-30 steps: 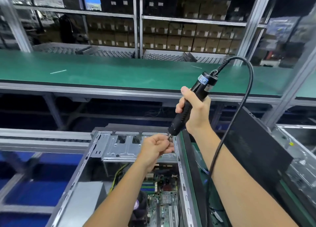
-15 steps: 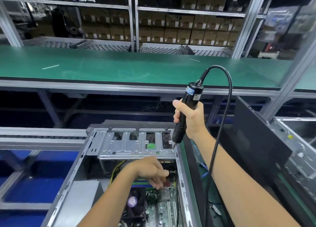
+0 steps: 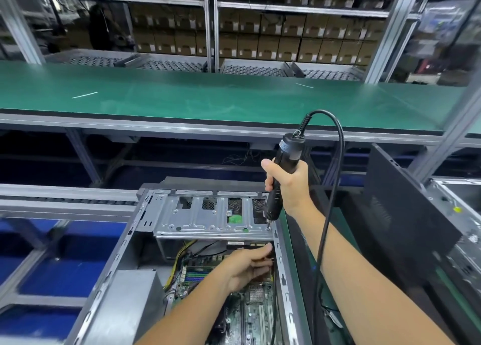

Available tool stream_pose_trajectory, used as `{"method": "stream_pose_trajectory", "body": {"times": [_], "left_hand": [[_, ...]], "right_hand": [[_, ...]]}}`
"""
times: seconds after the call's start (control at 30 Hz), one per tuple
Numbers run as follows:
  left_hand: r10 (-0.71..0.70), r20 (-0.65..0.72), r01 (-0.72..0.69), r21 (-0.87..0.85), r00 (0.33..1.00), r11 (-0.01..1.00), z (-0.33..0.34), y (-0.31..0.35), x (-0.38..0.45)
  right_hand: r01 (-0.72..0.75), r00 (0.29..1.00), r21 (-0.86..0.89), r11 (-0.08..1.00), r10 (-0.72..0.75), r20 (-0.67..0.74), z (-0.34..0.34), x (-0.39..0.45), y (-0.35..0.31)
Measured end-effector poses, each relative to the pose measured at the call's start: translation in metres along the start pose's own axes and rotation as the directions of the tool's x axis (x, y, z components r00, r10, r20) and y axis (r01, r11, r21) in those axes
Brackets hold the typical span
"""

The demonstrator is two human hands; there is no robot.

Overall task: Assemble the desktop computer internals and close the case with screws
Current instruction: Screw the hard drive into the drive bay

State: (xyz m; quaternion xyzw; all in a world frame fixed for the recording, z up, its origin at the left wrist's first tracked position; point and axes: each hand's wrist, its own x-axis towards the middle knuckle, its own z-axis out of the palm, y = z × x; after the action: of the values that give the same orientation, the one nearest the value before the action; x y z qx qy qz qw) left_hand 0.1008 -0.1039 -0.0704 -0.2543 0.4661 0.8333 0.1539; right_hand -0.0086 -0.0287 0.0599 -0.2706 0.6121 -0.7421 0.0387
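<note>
At the drive cage: bit seated upright on a corner screw, for square driving.
Right hand [image 3: 291, 186]: electric screwdriver [image 3: 282, 178] gripped.
Left hand [image 3: 247, 266]: fingers extended under the drive cage [image 3: 208, 217]; contact cannot be told.

Green-topped bench [image 3: 208, 102] ahead — shelving [image 3: 286, 9] behind, seemingly stacked with cartons [image 3: 260, 43].

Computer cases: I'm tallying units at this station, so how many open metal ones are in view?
2: the open grey metal computer case under both hands, and a second one at the right edge, partly behind a black side panel. Others may be hidden.
</note>
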Motion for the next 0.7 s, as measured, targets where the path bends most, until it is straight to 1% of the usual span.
{"method": "stream_pose_trajectory", "body": {"times": [0.17, 0.27, 0.4, 0.7], "left_hand": [[0.085, -0.067, -0.081, 0.057, 0.994, 0.995, -0.0005, -0.0026, 0.0006], [0.092, -0.059, -0.089, 0.058, 0.994, 0.994, -0.0019, -0.0036, 0.0025], [0.083, -0.037, -0.081, 0.064, 0.996, 0.995, -0.0048, -0.0051, 0.0057], [0.086, -0.011, -0.085, 0.073, 0.996, 0.994, -0.0069, -0.0062, 0.0077]], "right_hand": [[0.002, 1.000, 0.005, 1.000, -0.003, 0.020, 0.0006, 0.0024, 0.0030], [-0.001, 0.999, -0.003, 1.000, 0.001, 0.043, 0.0001, 0.0023, 0.0040], [0.014, 0.994, -0.031, 0.999, -0.011, 0.108, 0.0013, 0.0012, 0.0054], [0.012, 0.992, -0.037, 0.999, -0.007, 0.127, 0.0003, 0.0025, 0.0079]]}}
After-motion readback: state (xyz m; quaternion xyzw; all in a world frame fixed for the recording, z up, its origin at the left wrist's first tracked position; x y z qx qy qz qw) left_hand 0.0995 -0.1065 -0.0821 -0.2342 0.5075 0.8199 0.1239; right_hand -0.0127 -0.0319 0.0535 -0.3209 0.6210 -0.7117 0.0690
